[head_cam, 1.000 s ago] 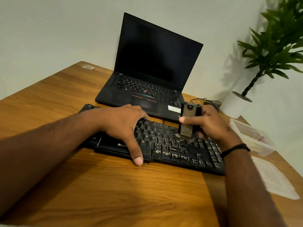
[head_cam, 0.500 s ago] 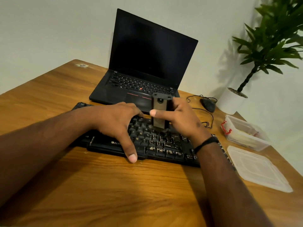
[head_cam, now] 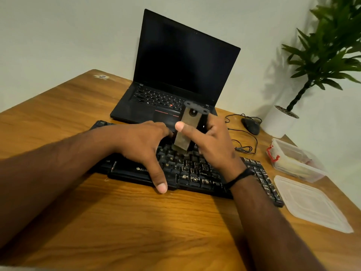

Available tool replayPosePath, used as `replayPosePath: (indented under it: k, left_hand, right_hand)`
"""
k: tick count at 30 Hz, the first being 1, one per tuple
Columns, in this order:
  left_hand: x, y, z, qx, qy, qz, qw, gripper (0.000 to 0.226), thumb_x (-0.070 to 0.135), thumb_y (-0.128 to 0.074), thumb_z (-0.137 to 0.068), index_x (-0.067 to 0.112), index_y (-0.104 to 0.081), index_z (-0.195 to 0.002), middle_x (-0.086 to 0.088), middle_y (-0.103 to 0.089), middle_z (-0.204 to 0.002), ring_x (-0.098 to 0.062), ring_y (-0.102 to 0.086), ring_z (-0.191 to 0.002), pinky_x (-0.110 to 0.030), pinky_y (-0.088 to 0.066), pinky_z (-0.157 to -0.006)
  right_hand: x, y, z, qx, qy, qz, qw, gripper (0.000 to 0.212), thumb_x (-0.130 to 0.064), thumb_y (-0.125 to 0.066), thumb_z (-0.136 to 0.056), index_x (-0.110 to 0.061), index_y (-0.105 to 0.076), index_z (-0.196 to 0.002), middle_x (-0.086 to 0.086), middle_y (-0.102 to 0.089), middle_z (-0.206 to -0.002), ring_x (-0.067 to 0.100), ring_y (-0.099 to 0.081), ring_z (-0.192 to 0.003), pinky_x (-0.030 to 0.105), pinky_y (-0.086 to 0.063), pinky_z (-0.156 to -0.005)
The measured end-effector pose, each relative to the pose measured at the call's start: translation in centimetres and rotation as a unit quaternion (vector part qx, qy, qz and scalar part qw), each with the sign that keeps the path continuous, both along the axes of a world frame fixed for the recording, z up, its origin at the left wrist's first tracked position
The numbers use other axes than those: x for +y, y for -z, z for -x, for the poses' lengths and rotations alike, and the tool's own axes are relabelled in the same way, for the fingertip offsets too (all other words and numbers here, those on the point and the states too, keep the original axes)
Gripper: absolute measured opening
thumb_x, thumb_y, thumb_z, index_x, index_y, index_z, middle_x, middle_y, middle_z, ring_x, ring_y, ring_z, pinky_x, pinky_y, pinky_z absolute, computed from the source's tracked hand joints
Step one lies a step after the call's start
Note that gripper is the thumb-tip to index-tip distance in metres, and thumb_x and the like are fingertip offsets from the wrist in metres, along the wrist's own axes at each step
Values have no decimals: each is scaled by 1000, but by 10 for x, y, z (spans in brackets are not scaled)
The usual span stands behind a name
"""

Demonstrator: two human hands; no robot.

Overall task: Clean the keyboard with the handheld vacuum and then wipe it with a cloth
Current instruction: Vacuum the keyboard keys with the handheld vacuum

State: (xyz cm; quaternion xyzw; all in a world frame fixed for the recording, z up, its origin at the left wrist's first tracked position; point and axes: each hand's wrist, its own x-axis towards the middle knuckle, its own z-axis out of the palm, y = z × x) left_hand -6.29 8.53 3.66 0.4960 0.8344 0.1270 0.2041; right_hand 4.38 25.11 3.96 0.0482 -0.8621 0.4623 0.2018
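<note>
Leftward since the earlier frame, my right hand (head_cam: 213,147) grip stays closed around the handheld vacuum (head_cam: 188,130), nozzle down on the keyboard (head_cam: 197,173); left hand (head_cam: 140,145), open, steadies it beside the grip.

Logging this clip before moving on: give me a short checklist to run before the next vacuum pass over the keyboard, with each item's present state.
1. Small grey-brown handheld vacuum gripped in the right hand: ok.
2. Vacuum nozzle down on the keys of the black external keyboard: ok.
3. Left hand spread on the keyboard, thumb over its front edge, steadying it: ok.
4. Vacuum running: cannot tell.
5. Wiping cloth ready: cannot tell; none shows plainly, and the contents of the clear plastic container on the right are unclear.
6. Coiled cable of the black mouse off the keys, lying just behind the keyboard's right part: ok.
</note>
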Motion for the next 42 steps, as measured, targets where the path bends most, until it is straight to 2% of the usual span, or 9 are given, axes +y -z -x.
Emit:
replayPosePath:
  k: [4, 7, 12, 17, 22, 33, 36, 40, 42]
  left_hand:
    - [2, -2, -3, 4, 3, -12, 1000, 123, 68, -87, -36, 30, -37, -142, 17, -39, -130, -8, -36, -125, -32, -40, -107]
    - [3, -1, -4, 6, 10, -22, 1000, 124, 69, -85, -35, 32, -37, -144, 16, -40, -133, -7, -35, -125, -31, -39, -107]
    - [3, -2, -3, 3, 8, -15, 1000, 125, 70, -85, -35, 32, -34, -144, 17, -38, -133, -8, -33, -127, -33, -39, -109]
    - [3, 1, 1, -5, 16, -25, 1000, 124, 68, -92, -36, 35, -39, -143, 18, -39, -131, -7, -34, -126, -33, -39, -107]
    - [3, 0, -2, 7, 10, -9, 1000, 137, 71, -82, -34, 30, -29, -152, 16, -34, -140, -8, -30, -130, -31, -34, -110]
    - [2, 0, -2, -4, 6, -14, 1000, 134, 71, -84, -33, 32, -32, -150, 17, -36, -139, -9, -31, -130, -33, -36, -111]
    - [2, 0, -3, -4, 8, -14, 1000, 131, 69, -85, -35, 32, -32, -150, 18, -35, -139, -8, -32, -130, -32, -36, -109]
    - [1, 0, -3, -5, 7, -16, 1000, 132, 69, -84, -35, 31, -31, -150, 17, -34, -141, -9, -31, -131, -32, -35, -110]
    - [1, 0, -3, -3, 8, -15, 1000, 132, 69, -84, -35, 31, -31, -150, 16, -35, -141, -8, -31, -130, -32, -36, -109]
  right_hand:
    - [12, -7, -3, -135, -23, -23, 990, 10, -18, -72, -89, -14, -64, -84, 4, -70, -72, 26, -72, -64, 36, -56, -53]
    - [19, -11, -7, -103, 0, -35, 994, 15, -18, -74, -87, -18, -63, -78, 4, -68, -72, 30, -71, -68, 48, -59, -57]
    - [16, -2, -7, -93, -9, -18, 995, 11, -18, -75, -86, -20, -65, -83, -5, -68, -73, 18, -71, -71, 31, -55, -58]
    - [29, -12, -5, -120, 65, -126, 983, 27, -30, -76, -80, -10, -61, -71, 13, -64, -67, 32, -66, -63, 47, -56, -60]
    - [25, -5, -9, -79, 38, -34, 996, 17, -18, -75, -85, -17, -61, -76, 2, -65, -71, 26, -70, -65, 35, -55, -50]
    - [40, -9, -15, -93, 115, -58, 987, 22, -22, -77, -84, -4, -65, -79, 13, -69, -73, 26, -69, -64, 37, -55, -57]
    - [48, -16, -17, -135, 117, -79, 981, 24, -20, -79, -81, -15, -61, -65, -2, -64, -61, 20, -65, -59, 40, -52, -62]
    - [46, -15, -23, -49, 152, -86, 983, 19, -25, -77, -83, -18, -62, -74, -1, -67, -72, 18, -69, -67, 34, -57, -61]
    - [46, -14, -23, -101, 143, -85, 981, 19, -24, -77, -82, -12, -65, -75, 4, -69, -75, 20, -69, -69, 38, -57, -65]
